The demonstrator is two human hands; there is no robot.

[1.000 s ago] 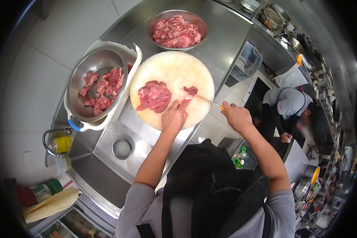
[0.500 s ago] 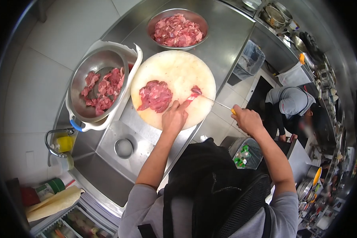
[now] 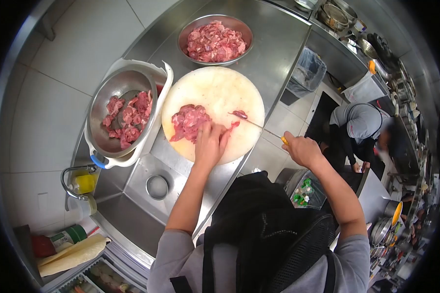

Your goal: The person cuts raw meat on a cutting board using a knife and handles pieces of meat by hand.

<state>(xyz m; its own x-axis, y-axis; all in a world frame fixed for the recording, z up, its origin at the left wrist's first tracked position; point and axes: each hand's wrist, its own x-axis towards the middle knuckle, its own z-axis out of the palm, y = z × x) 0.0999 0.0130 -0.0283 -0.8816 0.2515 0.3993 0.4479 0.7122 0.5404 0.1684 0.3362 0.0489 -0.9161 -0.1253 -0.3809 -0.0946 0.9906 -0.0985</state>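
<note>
Left hand [image 3: 211, 145] reaches in from the near side, back up, forearm slanting away from me over the counter edge. Its fingers bend onto the near edge of the meat pile [image 3: 187, 121], on the left part of the round cutting board [image 3: 220, 88]; I cannot tell whether they pinch anything. Its thumb side lies close to a small red scrap [image 3: 235, 124].

Right hand [image 3: 302, 149] is closed round the yellow handle of the knife [image 3: 262, 128], held beyond the board's right side, elbow bent outward. The thin blade crosses the board's rim, its tip end by a small dark strip of meat [image 3: 240, 114].

Around the board, I note a steel bowl [image 3: 215, 63] heaped with cut meat just beyond it. To the left, a larger steel bowl [image 3: 99, 108] with a few meat pieces sits in a white tub [image 3: 167, 83], whose side stands beside the board. Nearer me: the sink [image 3: 132, 211] and tap [image 3: 65, 181].

My left hand hides part of the pile's near edge; the black apron [image 3: 259, 210] blocks the floor below. Off right, another person [image 3: 361, 122] bends over, well apart from my knife hand, past a lined bin [image 3: 310, 73].
</note>
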